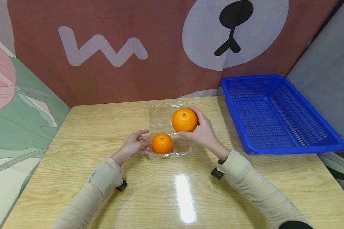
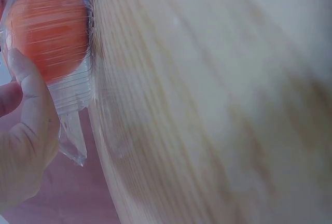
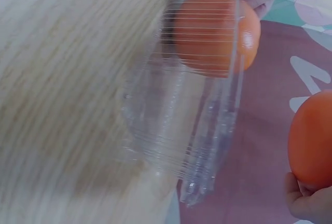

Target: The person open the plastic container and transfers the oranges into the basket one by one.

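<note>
My right hand (image 1: 205, 133) grips an orange (image 1: 184, 119) between thumb and fingers, above a clear plastic clamshell container (image 1: 185, 147). The container stands with its lid (image 1: 160, 112) laid back toward the wall. A second orange (image 1: 162, 143) sits in the left part of the container. At the container's left side is my left hand (image 1: 132, 147), its fingers loosely bent. In the left wrist view, a fingertip (image 2: 21, 64) touches the clear wall beside the seated orange (image 2: 49, 32). The right wrist view shows the held orange (image 3: 315, 140) apart from the container (image 3: 155, 110).
A blue plastic basket (image 1: 238, 124) with slotted walls stands at the right on the wooden table (image 1: 149, 197). Behind the table hangs a brown printed cloth (image 1: 160, 76), with patterned panels on both sides. A bright reflection lies on the tabletop in front.
</note>
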The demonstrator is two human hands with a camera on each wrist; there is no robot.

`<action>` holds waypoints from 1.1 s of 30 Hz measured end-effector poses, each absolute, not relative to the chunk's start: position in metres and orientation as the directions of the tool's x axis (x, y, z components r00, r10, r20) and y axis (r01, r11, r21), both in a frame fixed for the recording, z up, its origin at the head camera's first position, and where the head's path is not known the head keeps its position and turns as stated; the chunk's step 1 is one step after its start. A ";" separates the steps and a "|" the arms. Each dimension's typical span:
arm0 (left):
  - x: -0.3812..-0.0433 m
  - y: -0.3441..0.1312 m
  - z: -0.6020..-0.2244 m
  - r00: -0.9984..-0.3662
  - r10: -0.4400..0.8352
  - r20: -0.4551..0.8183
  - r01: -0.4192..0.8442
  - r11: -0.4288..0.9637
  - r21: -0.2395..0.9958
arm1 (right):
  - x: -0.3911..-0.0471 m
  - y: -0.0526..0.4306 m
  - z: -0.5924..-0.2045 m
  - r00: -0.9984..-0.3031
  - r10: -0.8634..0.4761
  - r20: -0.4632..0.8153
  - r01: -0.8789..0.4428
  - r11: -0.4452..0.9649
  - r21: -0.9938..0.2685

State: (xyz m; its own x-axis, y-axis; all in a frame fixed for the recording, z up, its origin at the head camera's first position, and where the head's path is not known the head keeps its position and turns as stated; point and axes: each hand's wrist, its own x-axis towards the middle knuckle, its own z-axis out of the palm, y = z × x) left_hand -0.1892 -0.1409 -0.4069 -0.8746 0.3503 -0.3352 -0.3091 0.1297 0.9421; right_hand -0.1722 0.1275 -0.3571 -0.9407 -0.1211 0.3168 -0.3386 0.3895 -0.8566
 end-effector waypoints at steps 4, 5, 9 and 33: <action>-0.190 -0.141 -0.406 -0.877 0.349 -0.331 -0.302 0.138 0.943 | -0.170 0.126 -0.350 -0.931 -0.128 0.343 -0.365 0.386 -0.847; -0.190 -0.141 -0.406 -0.877 0.349 -0.330 -0.299 0.140 0.944 | -0.169 0.126 -0.348 -0.929 -0.130 0.347 -0.370 0.382 -0.847; -0.190 -0.140 -0.405 -0.878 0.351 -0.324 -0.291 0.144 0.946 | -0.167 0.126 -0.340 -0.922 -0.134 0.363 -0.386 0.377 -0.842; -0.189 -0.140 -0.409 -0.878 0.356 -0.320 -0.292 0.131 0.947 | -0.162 0.135 -0.309 -0.910 -0.091 0.405 -0.406 0.396 -0.823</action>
